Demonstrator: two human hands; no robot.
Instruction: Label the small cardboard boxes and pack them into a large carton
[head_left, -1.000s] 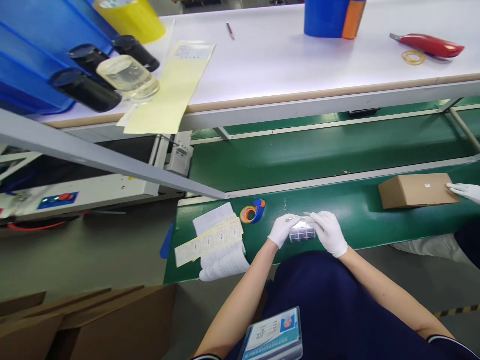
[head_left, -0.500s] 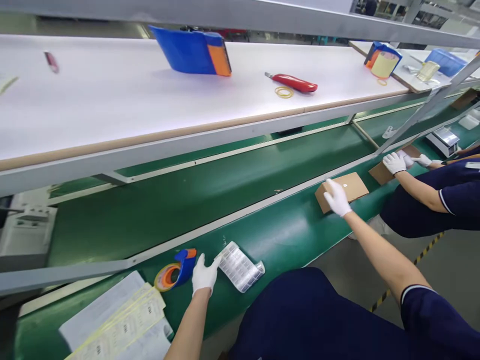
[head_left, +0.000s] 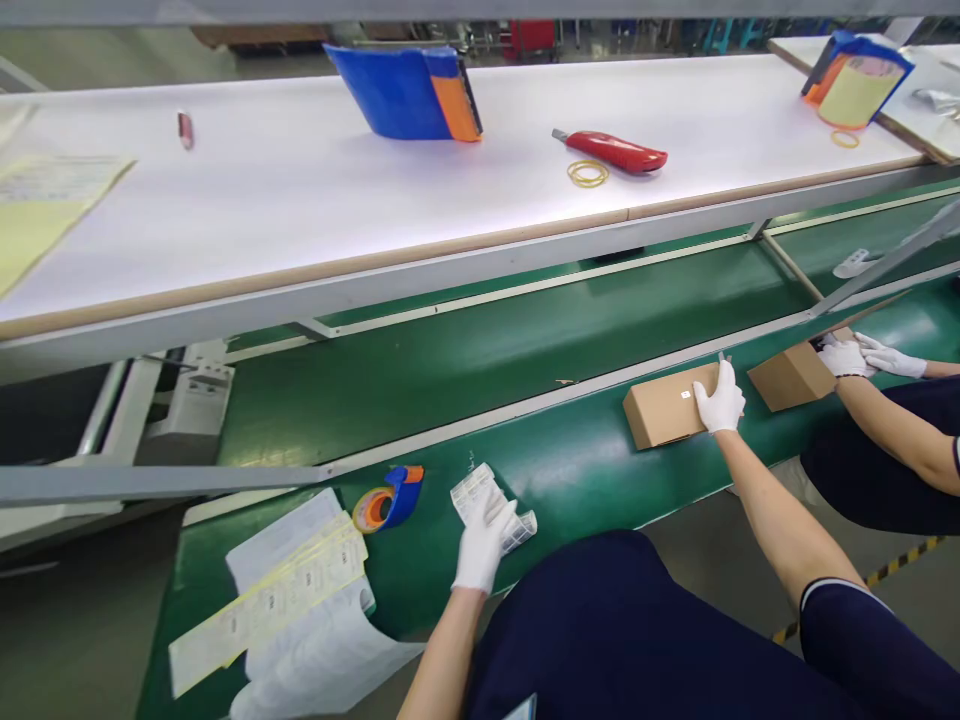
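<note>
My left hand (head_left: 481, 545), in a white glove, lies over a curling sheet of silver-white labels (head_left: 471, 490) on the green belt, its fingers apart. It covers the middle of the sheet, and the sheet's rolled end shows to the right. My right hand (head_left: 721, 400), also gloved, grips the right end of a closed cardboard box (head_left: 660, 408), thumb on the top face. A small grey tip sticks up beside its fingers; I cannot make out what it is. Left of the labels sits a blue tape dispenser with an orange roll (head_left: 386, 503).
Paper sheets and yellow label strips (head_left: 300, 590) lie at the belt's left end. A co-worker's gloved hands (head_left: 862, 357) are at another cardboard box (head_left: 791, 378). On the white shelf above are a red utility knife (head_left: 615, 150), rubber bands (head_left: 587, 174) and a blue holder (head_left: 405, 95).
Both hands were together at the labels, then parted. My right hand reached right to the box and moved to its right end. My left hand moved onto the label sheet. The view swung right.
</note>
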